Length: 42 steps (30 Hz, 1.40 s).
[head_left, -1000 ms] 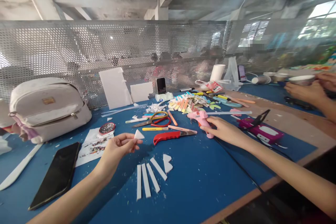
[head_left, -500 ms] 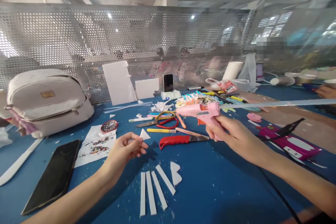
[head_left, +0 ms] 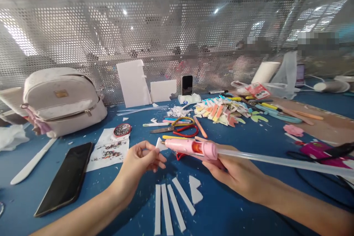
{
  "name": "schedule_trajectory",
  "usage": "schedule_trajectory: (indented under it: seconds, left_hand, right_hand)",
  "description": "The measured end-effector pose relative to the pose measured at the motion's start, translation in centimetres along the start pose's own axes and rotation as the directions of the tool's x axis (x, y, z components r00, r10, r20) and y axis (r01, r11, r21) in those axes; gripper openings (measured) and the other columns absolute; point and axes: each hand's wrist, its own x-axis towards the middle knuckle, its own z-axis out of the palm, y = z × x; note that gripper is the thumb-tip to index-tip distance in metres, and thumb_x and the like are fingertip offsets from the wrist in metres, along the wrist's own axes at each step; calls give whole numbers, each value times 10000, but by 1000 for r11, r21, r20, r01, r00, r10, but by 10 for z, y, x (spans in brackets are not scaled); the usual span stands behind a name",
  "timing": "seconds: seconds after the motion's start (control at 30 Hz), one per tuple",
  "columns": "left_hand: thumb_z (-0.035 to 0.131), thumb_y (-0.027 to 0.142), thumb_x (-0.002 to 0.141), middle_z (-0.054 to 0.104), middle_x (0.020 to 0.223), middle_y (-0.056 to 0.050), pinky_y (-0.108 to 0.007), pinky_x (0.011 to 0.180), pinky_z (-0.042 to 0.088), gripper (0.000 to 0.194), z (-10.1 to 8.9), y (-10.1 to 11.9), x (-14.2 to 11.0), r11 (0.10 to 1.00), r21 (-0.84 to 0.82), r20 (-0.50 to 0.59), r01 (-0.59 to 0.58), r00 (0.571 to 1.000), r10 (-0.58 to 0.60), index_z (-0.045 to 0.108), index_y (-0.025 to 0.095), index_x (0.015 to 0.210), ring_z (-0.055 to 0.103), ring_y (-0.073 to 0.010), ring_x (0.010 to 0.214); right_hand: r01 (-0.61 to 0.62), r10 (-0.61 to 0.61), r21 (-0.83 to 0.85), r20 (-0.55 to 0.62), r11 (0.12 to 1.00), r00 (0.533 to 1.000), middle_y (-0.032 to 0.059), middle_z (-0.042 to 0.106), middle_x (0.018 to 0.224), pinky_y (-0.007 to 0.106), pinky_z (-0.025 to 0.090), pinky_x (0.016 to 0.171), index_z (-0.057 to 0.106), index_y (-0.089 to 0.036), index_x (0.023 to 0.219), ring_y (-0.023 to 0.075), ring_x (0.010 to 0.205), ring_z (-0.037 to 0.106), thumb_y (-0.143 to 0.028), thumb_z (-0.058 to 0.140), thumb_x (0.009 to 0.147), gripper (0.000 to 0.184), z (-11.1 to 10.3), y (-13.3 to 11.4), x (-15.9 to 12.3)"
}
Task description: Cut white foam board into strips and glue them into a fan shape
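Now the white triangle (head_left: 160,145) is pinched in the grip of the left hand (head_left: 141,159), apparently so its tip is left exposed beside the pink glue gun (head_left: 184,146), clasped by the right hand (head_left: 239,173), beyond white strips (head_left: 166,210) fanned toward the near edge of the table (head_left: 221,210).

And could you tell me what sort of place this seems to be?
Probably a shared craft workshop: the left hand holds a small white piece, the right hand a pink glue gun, and cut foam-like pieces lie heaped on the blue table.
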Motion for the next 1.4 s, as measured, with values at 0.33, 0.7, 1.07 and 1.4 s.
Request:
schedule_trajectory:
  seconds: [0.33,0.7,1.07,1.4]
  left_hand:
    - [848,555,708,750,722,-35,-203,564,451,492,7,3,-5,1000,24,-22,-6,1000,6,518,196,771,690,-128,615]
    - [833,604,722,762,720,-60,-212,542,485,517,-3,-5,3,993,98,25,-64,998,62,526,191,776,711,-151,609]
    - [813,592,750,758,690,-65,-232,528,499,486,-5,-6,6,978,161,47,-136,990,130,528,198,772,714,-169,585]
    - [797,588,773,758,692,-70,-252,533,523,477,-5,-8,6,972,184,52,-144,989,137,518,201,779,717,-178,580]
  right_hand:
    - [-31,33,-44,34,999,999,61,731,923,284,572,721,599,-235,1059,219,789,700,-269,469,1010,143,5,5,-5]
    - [-41,48,-142,47,989,998,109,745,1111,303,570,692,581,-216,1095,256,893,739,-271,475,1011,147,7,7,-12]
    - [-18,23,-121,40,992,999,104,758,1055,314,578,696,588,-218,1053,256,849,747,-245,477,1003,124,6,6,-9]
    - [-16,23,-121,56,993,998,113,750,1114,319,591,780,571,-217,1039,273,949,754,-232,487,999,94,6,6,-8]
